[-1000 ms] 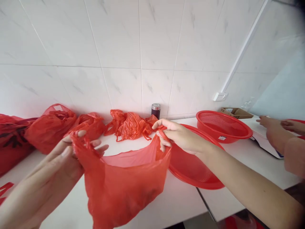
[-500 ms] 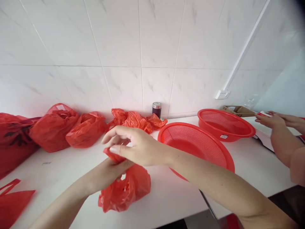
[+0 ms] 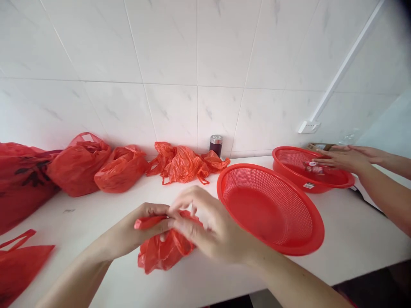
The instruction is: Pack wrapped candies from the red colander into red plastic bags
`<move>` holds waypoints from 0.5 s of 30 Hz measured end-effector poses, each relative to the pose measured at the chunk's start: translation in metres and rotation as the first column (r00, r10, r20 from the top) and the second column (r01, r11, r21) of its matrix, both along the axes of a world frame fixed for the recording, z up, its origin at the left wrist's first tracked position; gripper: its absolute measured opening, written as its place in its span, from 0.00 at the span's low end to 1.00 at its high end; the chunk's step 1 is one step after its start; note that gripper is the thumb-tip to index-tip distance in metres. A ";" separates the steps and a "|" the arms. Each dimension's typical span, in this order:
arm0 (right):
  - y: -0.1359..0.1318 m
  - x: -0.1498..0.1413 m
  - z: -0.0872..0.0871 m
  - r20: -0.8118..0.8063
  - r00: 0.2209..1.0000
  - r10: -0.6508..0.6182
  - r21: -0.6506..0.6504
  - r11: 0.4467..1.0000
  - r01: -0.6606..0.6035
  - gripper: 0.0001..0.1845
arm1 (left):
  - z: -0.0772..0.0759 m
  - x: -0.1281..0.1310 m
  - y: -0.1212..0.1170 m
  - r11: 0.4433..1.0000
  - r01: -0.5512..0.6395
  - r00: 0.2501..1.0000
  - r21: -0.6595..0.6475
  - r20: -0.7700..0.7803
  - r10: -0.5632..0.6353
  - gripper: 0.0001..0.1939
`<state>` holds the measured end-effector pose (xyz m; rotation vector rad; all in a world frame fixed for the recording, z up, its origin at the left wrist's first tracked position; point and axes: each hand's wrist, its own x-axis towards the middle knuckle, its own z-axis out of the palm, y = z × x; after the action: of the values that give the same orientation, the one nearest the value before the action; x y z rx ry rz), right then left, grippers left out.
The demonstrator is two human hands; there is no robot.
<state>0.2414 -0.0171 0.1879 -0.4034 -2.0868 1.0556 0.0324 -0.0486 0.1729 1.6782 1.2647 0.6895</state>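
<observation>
The left hand [image 3: 141,226] pinches a crumpled red plastic bag [image 3: 162,254] by its twisted neck, aimed at 9 o'clock; the right hand [image 3: 208,226], blurred, curls beside it at 3 o'clock.

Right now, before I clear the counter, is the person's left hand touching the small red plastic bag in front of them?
Touching. The head view shows the left hand closed around the gathered top of the red plastic bag, with a twisted end sticking out beside the fingers.

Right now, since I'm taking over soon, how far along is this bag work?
Done-looking: two plump, closed red plastic bags sit by the wall. In hand: a red bag, its neck held in the left hand, the right hand over it. Left: a flat red bag with loop handles, and a crumpled red bag by the wall.
</observation>
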 end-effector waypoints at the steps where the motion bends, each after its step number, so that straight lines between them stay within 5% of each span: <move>1: 0.005 -0.004 -0.007 -0.001 0.999 -0.051 -0.038 0.998 0.051 0.11 | 0.000 0.000 -0.001 1.000 0.023 1.000 -0.001 -0.018 -0.023 0.10; 3: 0.018 -0.015 -0.028 0.060 0.995 -0.080 -0.146 0.985 0.088 0.15 | -0.003 0.001 -0.001 1.000 0.017 0.998 0.016 -0.062 -0.016 0.07; 6: 0.034 -0.032 -0.059 0.097 0.993 -0.068 -0.280 0.955 0.093 0.18 | -0.016 0.003 -0.001 0.959 -0.128 0.941 0.252 -0.274 0.198 0.11; 9: 0.037 -0.044 -0.077 -0.029 0.999 0.027 -0.474 0.880 -0.038 0.16 | -0.036 0.008 -0.001 0.781 -0.203 0.835 0.590 -0.312 0.453 0.13; 12: 0.035 -0.046 -0.079 -0.106 0.978 0.178 -0.620 0.758 -0.205 0.12 | -0.054 0.011 -0.004 0.605 -0.226 0.780 0.763 -0.230 0.582 0.12; 15: 0.032 -0.041 -0.076 -0.027 0.988 0.151 -0.593 0.793 -0.137 0.08 | -0.065 0.009 -0.010 0.591 -0.272 0.762 0.760 -0.205 0.614 0.14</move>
<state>0.2006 0.0154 0.1115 -0.5640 -1.7803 1.8148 0.0416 -0.0584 0.1079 2.2278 2.0005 1.2690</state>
